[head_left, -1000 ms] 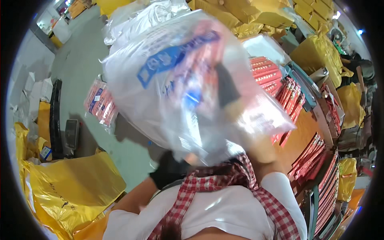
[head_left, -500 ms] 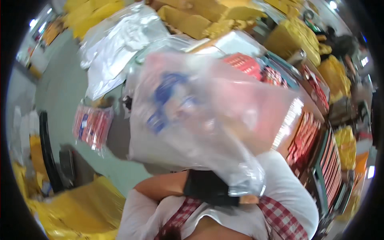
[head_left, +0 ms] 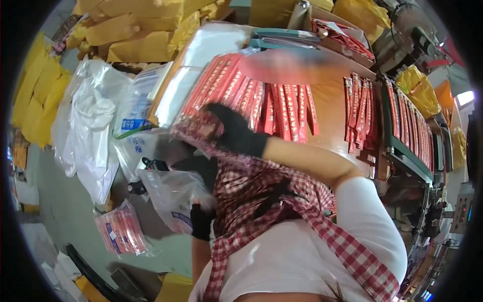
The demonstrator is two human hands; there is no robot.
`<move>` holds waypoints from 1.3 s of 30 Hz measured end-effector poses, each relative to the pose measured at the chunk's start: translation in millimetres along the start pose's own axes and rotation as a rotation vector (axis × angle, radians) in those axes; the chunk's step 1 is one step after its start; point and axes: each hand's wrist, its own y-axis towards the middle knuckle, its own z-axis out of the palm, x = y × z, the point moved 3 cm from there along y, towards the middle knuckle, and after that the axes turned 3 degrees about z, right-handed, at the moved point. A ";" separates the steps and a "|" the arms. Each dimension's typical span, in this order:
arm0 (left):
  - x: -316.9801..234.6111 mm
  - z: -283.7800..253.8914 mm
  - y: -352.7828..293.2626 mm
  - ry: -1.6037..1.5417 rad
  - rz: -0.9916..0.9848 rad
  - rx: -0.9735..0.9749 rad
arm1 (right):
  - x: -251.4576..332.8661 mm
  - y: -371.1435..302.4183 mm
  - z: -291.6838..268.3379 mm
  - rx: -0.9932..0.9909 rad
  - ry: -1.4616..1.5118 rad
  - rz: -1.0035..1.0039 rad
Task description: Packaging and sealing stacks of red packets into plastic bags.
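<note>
My left hand point(head_left: 202, 219), in a black fingerless glove, is closed on the edge of a clear plastic bag point(head_left: 173, 194) with blue print, low in front of my apron. My right hand point(head_left: 234, 130), gloved the same way, reaches across to the left. Its fingers are curled round a bundle of slim red packets point(head_left: 188, 128), slightly smeared by motion. Just beyond it, rows of long red packets point(head_left: 289, 113) with pale print lie on a brown board point(head_left: 329, 121). A blurred patch hides part of their far ends.
A wrapped pack of red packets point(head_left: 123, 229) lies on the grey-green table point(head_left: 65, 186) at left. White plastic bags point(head_left: 90, 121) spread behind it, beside a small black object point(head_left: 153, 163). Dark trays of red packets point(head_left: 407, 131) stand at right; yellow-wrapped bundles point(head_left: 146, 22) at the back.
My view has swung right. The large plastic bag held up before me is now lowered and crumpled at my left hand. My right hand has moved out from my body onto the red packets.
</note>
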 end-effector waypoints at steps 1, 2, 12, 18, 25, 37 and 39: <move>-32.9 -26.7 52.7 -0.401 -0.390 0.482 | -10.6 2.8 -61.9 -0.201 -0.204 0.070; -70.7 -55.5 96.0 -0.788 -0.773 0.979 | -35.6 -4.1 -117.2 -0.461 -0.393 0.090; -326.6 103.0 403.1 -0.252 0.106 0.219 | -228.8 -37.2 -211.5 -0.489 0.225 0.917; -365.5 130.3 341.4 -0.957 0.248 0.231 | -165.4 -116.0 -236.6 -0.466 1.019 0.843; -362.4 132.1 429.3 -0.201 0.081 0.318 | -124.7 -119.5 -225.6 -0.767 0.182 0.912; -353.8 171.2 358.7 -1.194 -0.075 0.855 | -135.5 -117.2 -247.6 -0.793 0.296 0.801; -380.4 152.3 371.6 -1.460 -0.411 1.116 | -154.7 -109.0 -246.6 -0.673 0.559 0.814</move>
